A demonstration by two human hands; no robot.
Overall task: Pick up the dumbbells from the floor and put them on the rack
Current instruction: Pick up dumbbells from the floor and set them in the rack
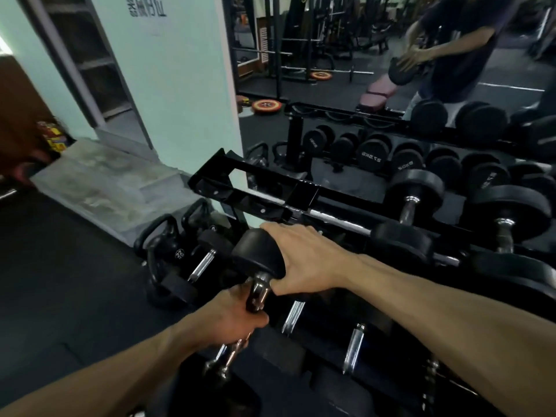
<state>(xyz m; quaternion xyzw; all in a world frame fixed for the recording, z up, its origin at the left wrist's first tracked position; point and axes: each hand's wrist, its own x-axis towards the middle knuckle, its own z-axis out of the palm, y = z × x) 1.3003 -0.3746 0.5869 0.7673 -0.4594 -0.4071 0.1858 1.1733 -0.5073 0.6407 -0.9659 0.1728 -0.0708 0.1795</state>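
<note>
A head-worn camera looked down at 2 bare forearms reaching toward a black dumbbell rack (270,203) that stood against a mirror (376,70). The left hand (237,314) gripped the chrome handle of a black dumbbell (257,260), fingers curled tightly round the bar just below its upper head. The right hand (304,257) lay over the right side of that upper rubber head, fingers straight and close together across the top, thumb stretched along the head's lower edge near the handle. The dumbbell was tilted, its upper head raised near the rack's top rail, above the lower tier; its lower head was blurred near the bottom edge of the frame. Beneath it, other dumbbells (204,263) rested on the lower tier with chrome handles showing. On the upper tier, to the right, sat 2 larger dumbbells (415,188). Kettlebells (168,245) stood on the dark floor (60,281) at the rack's left end, beside a pale stone step (108,182). In the mirror a person's reflection (451,52) showed, along with more racked dumbbells and gym machines.
</note>
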